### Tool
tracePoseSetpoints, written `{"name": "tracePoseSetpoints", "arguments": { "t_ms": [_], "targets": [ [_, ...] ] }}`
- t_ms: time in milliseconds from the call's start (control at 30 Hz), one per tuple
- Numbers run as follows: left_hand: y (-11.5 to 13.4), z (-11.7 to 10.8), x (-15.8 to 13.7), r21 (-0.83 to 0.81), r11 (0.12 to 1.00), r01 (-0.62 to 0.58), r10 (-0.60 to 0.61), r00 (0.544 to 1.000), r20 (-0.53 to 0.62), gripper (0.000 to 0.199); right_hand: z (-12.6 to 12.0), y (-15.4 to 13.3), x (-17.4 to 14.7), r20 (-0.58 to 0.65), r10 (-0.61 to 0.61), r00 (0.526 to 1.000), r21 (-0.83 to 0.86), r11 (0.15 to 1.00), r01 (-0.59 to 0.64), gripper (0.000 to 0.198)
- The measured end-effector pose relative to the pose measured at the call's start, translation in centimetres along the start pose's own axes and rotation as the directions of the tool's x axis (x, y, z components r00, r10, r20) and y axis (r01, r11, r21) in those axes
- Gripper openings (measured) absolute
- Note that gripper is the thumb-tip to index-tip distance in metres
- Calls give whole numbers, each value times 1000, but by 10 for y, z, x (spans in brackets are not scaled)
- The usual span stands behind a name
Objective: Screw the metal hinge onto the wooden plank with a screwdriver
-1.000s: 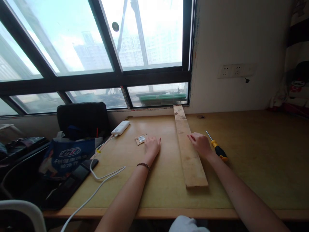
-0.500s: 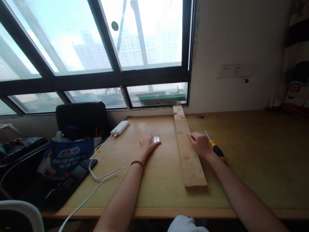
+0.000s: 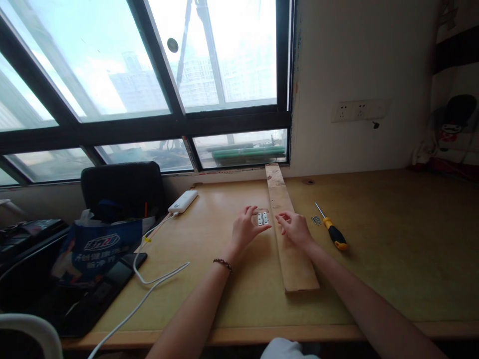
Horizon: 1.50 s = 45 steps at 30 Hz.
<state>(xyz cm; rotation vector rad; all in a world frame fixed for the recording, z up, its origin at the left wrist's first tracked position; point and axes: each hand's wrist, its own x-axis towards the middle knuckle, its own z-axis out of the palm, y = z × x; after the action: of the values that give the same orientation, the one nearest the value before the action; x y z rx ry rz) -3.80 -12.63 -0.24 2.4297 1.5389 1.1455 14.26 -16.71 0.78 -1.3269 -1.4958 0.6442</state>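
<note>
A small silver hinge (image 3: 263, 219) with screw holes is held by its edges between the thumb and fingers of my left hand (image 3: 246, 228), just left of the wooden board (image 3: 297, 264). My right hand (image 3: 295, 228) is over the board, its fingers drawn together in a pinch close to the hinge. Whatever sits between those fingertips is too small to make out. Several screws (image 3: 316, 220) lie right of the board, beside a screwdriver (image 3: 334, 233) with a yellow and black handle.
On the table's left edge rests a white power bank (image 3: 183, 202) with a white cable (image 3: 160, 275) trailing forward. A black chair (image 3: 121, 192) and a blue bag (image 3: 101, 247) stand left of the table. The board's far end reaches the window wall.
My left hand has carried the hinge right, towards the board. My right hand has moved left over the board, and the screws beside the screwdriver now show.
</note>
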Motion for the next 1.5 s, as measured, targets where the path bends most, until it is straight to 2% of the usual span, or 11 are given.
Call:
{"name": "tracePoseSetpoints", "arguments": {
  "t_ms": [167,267,400,467,567,633,700,833,1000,1133,1500],
  "targets": [
    [28,2,-7,-121,989,-88,90,996,10,64,8,0,-1,86,93,992,200,974,-109,32],
    [32,4,-8,-195,975,-103,96,994,-43,71,9,1,2,126,150,981,383,905,-188,35],
    [31,10,-6,-407,912,-46,-14,990,-144,95,8,2,5,132,181,974,539,812,-224,40],
    [31,14,-4,-614,787,52,-154,982,-114,93,6,2,6,113,170,979,598,775,-204,41],
    [33,19,-4,-860,447,245,-245,959,146,62,4,0,7,126,158,979,667,717,-201,43],
    [36,20,-5,-890,273,365,-220,924,311,43,4,-3,5,172,159,972,681,693,-234,45],
    [38,20,-7,-886,188,423,-229,896,380,38,5,-6,3,217,162,963,668,694,-268,47],
    [40,20,-10,-900,100,424,-303,875,378,34,8,-8,0,232,173,957,632,721,-284,45],
    [35,21,-8,-878,-23,478,-321,828,460,32,5,2,5,73,261,963,612,750,-250,28],
    [32,19,-6,-867,-64,494,-331,809,485,29,-1,7,10,-22,304,952,621,751,-226,24],
    [32,21,-6,-856,-112,504,-293,806,514,27,-1,4,8,-14,281,960,609,763,-215,41]
  ]
}}
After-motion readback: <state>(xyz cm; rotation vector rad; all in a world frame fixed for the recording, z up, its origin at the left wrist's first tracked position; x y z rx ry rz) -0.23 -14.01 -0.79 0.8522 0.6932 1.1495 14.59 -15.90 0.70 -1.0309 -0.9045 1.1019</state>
